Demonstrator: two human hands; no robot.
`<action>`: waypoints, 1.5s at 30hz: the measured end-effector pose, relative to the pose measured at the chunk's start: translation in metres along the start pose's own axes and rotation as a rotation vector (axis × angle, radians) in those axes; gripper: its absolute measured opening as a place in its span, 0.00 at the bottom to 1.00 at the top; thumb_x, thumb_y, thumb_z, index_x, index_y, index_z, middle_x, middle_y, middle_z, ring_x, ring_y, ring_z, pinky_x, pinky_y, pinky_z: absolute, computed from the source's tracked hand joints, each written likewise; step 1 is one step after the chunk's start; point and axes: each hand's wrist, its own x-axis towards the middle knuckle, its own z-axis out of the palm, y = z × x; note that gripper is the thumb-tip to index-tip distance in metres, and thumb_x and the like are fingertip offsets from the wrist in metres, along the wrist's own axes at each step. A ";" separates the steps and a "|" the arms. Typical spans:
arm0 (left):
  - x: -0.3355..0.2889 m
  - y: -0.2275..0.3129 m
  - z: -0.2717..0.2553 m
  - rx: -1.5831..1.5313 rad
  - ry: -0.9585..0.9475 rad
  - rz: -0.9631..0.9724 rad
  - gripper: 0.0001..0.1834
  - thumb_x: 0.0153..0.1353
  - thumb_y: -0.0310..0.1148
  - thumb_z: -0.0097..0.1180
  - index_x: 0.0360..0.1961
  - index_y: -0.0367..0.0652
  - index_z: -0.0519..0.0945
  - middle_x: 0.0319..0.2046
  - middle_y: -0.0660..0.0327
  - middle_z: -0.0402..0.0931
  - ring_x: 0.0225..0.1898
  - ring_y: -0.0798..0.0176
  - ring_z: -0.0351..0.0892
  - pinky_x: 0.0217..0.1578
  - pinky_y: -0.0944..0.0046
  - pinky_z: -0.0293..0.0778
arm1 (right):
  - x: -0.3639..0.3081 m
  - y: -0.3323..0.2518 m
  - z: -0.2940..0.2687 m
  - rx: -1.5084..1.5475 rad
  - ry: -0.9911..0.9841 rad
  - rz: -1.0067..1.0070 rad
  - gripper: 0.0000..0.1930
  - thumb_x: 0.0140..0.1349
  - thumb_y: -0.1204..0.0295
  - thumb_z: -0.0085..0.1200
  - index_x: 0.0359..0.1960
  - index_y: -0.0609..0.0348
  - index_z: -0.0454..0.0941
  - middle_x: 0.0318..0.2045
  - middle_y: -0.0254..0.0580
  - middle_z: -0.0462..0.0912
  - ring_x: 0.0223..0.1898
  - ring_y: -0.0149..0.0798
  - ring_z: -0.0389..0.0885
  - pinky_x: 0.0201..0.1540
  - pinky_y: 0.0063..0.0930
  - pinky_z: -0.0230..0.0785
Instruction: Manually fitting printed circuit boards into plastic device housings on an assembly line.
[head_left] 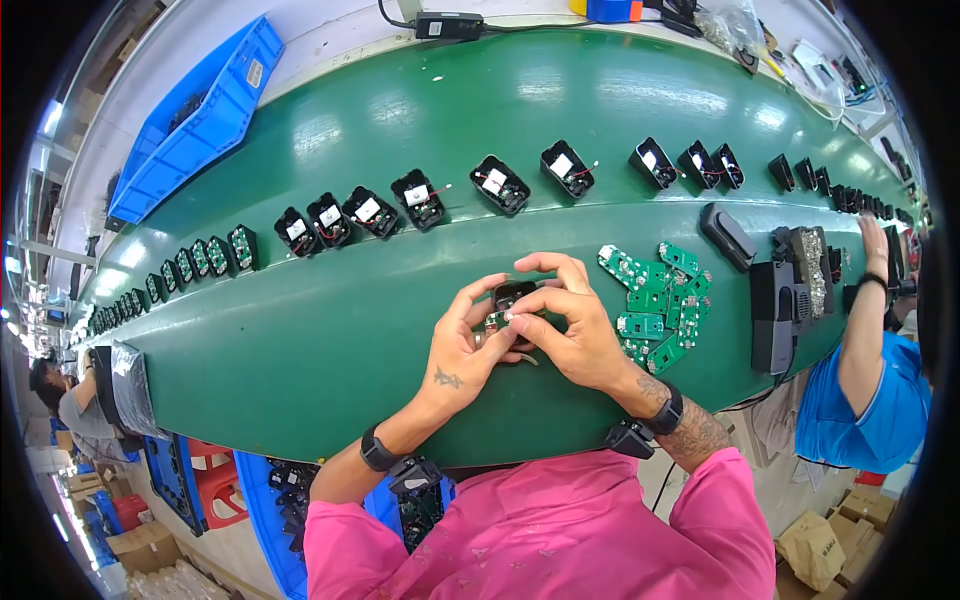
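Over the near middle of the green table, my left hand [462,345] is closed round a small black plastic housing [514,292]. The thumb and fingers of my right hand [578,335] pinch together at the housing's near side, by a small green circuit board [494,321]. A tiny white part shows at those fingertips; its kind is too small to make out. Much of the housing is hidden behind my fingers. To the right of my right hand lies a loose pile of green circuit boards [650,292].
Across the table [300,370] runs a row of open black housings [417,199] with white blocks and wires. Housings with green boards [242,248] continue leftward. A blue bin [200,120] stands far left. A dark device [772,318] sits right, near a co-worker in blue [868,400].
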 end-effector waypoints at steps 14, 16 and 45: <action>0.000 -0.016 0.002 0.263 0.205 0.378 0.29 0.62 0.16 0.56 0.65 0.36 0.66 0.54 0.51 0.75 0.47 0.65 0.82 0.43 0.68 0.83 | 0.001 0.004 0.003 -0.231 -0.011 -0.197 0.05 0.59 0.77 0.59 0.30 0.63 0.74 0.28 0.46 0.75 0.32 0.49 0.75 0.36 0.39 0.68; -0.001 -0.016 0.002 0.335 0.207 0.410 0.29 0.62 0.16 0.57 0.65 0.37 0.67 0.53 0.51 0.76 0.45 0.65 0.83 0.43 0.68 0.83 | 0.002 0.005 0.001 -0.208 -0.008 -0.216 0.05 0.58 0.78 0.59 0.28 0.63 0.74 0.24 0.44 0.74 0.27 0.47 0.74 0.32 0.38 0.67; 0.006 -0.005 0.012 0.169 0.139 0.240 0.31 0.65 0.20 0.54 0.69 0.43 0.64 0.54 0.52 0.75 0.43 0.64 0.84 0.42 0.66 0.83 | -0.004 -0.002 -0.007 -0.284 0.212 0.070 0.11 0.63 0.74 0.59 0.45 0.65 0.76 0.28 0.46 0.82 0.28 0.33 0.81 0.29 0.27 0.71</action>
